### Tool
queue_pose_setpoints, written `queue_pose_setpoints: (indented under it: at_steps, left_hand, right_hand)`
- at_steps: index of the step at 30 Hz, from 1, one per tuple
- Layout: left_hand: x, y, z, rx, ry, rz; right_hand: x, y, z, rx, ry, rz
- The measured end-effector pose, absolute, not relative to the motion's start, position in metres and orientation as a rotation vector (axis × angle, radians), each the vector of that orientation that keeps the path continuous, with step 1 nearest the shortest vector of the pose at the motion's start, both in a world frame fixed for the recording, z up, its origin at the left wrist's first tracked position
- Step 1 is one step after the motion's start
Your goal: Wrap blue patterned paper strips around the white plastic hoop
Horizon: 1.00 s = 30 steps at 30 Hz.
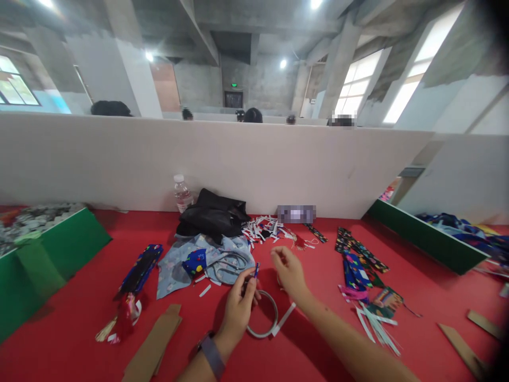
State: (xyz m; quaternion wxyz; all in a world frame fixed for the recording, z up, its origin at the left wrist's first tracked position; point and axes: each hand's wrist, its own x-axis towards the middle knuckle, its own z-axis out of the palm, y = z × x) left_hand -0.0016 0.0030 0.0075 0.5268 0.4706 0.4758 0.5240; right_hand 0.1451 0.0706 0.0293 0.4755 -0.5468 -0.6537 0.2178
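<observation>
My left hand (240, 302), with a band on its wrist, is closed with thumb and fingers pinched on a narrow blue strip (256, 269) that sticks up above them. Its full shape is hidden by the fingers. Just below those fingertips lies a thin whitish ring (275, 307), which looks like a roll of narrow tape. A short white strip (284, 320) extends from the ring's right side. To the right, my right hand (289, 276) is raised with curled fingers pressed together. Whatever it may hold is too small to make out.
Light blue patterned cloth (170, 273) and a black bag (212, 212) lie ahead, beside a water bottle (182, 193). White scraps (262, 228) are scattered behind my hands. Patterned fabric strips (358, 273) lie right. Green-sided bins (59, 265) flank the red table (318, 329); cardboard (157, 339) lies front left.
</observation>
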Motion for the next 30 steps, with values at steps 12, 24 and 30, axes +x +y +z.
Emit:
queue_pose_setpoints:
  at_steps: [12, 24, 30]
  left_hand:
    - [-0.003, 0.002, 0.009, 1.180, 1.154, 1.265]
    - [-0.002, 0.000, 0.009, 1.158, 1.118, 1.288]
    - [-0.003, 0.000, 0.003, 1.163, 1.139, 1.290]
  right_hand:
    - [0.118, 0.031, 0.019, -1.184, -1.547, 0.757]
    - [0.121, 0.034, 0.032, -1.217, -1.497, 0.893]
    - [0.121, 0.033, 0.037, -1.209, -1.467, 0.966]
